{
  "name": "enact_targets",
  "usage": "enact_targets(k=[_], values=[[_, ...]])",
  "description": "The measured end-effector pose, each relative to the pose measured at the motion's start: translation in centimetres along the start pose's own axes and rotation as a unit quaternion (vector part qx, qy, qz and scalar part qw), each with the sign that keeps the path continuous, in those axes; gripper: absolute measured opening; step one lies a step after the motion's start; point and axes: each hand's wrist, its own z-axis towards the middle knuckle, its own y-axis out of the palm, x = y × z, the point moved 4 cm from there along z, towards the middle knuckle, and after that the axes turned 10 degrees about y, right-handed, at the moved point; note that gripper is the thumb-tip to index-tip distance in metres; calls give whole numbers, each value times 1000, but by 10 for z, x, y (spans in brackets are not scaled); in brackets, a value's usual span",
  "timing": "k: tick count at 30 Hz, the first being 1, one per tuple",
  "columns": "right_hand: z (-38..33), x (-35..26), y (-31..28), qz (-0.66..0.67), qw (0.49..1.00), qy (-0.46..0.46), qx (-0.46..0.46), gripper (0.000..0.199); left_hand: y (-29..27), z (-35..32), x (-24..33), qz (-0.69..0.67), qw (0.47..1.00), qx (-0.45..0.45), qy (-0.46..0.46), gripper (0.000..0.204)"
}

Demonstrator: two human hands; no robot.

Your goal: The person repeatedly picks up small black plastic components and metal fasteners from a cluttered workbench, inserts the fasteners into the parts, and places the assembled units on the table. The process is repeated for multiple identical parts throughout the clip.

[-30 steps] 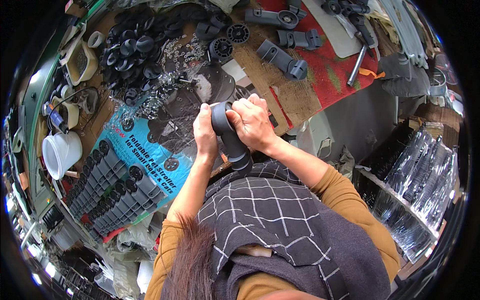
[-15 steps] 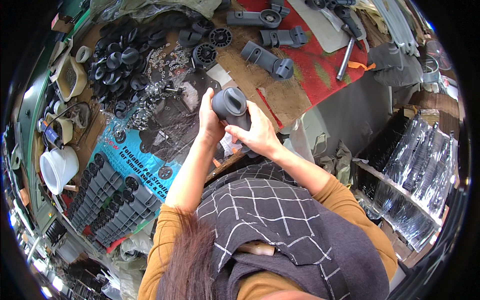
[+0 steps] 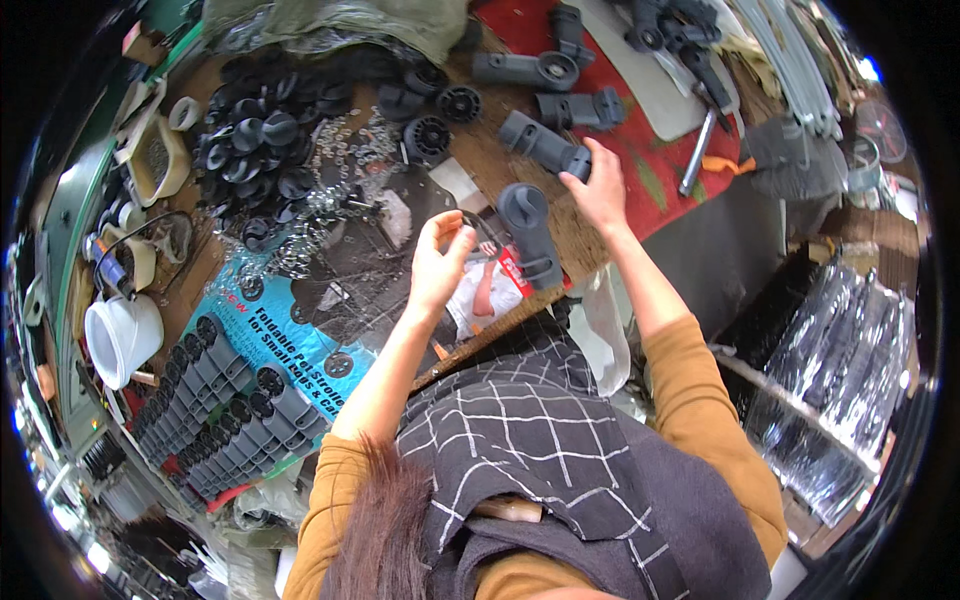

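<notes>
A dark grey plastic joint piece with a round knob point(image 3: 527, 228) lies near the front edge of the workbench, between my hands and touched by neither. My right hand point(image 3: 603, 195) has its thumb and fingers around the near end of another grey plastic joint piece point(image 3: 540, 142) lying further back. To the left, my left hand point(image 3: 442, 265) hovers over the bench with loosely bent fingers, holding nothing. More grey joint pieces point(image 3: 580, 109) rest behind, and two round ribbed black discs point(image 3: 427, 138) sit left of them.
Black knobs point(image 3: 255, 140) are heaped at the back left, with small metal hardware point(image 3: 300, 235) scattered beside them. Rows of grey joint pieces point(image 3: 245, 440) lie at the left. A metal-handled tool point(image 3: 697, 150) lies on red cloth. Plastic-wrapped bundles point(image 3: 825, 370) stand at the right.
The joint piece with the knob, held in both hands before, now lies on the bench. My right hand has moved right and back to another joint piece; my left hand has come away empty.
</notes>
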Motion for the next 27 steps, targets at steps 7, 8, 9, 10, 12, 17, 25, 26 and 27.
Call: enact_targets(k=[7, 8, 9, 10, 12, 17, 25, 26, 27], values=[[-40, -111, -22, 128, 955, -68, -257, 44, 12, -28, 85, 448, 786, 16, 426, 85], [-49, -128, -10, 155, 931, -67, -325, 44, 3, -27, 80, 438, 824, 12, 359, 85], [-55, -138, 1, 174, 905, -35, -387, 43, -9, -26, 74, 411, 853, 20, 322, 78], [-56, -148, 14, 167, 907, -23, -385, 42, -24, -28, 64, 351, 895, 42, 272, 72], [-57, -171, 46, 189, 912, -61, -358, 39, -55, -35, 27, 90, 991, 73, 62, 56], [-70, -245, 130, 118, 918, -275, -260, 22, -89, -73, -32, 183, 963, 192, -40, 51], [-61, -318, 197, 59, 916, -367, -151, 33, -139, -96, -35, 243, 925, 288, 34, 40], [-61, -322, 202, 45, 919, -369, -128, 40, -143, -96, -34, 233, 924, 300, 38, 37], [-60, -325, 207, 19, 926, -359, -112, 38, -147, -98, -32, 225, 920, 316, 55, 35]])
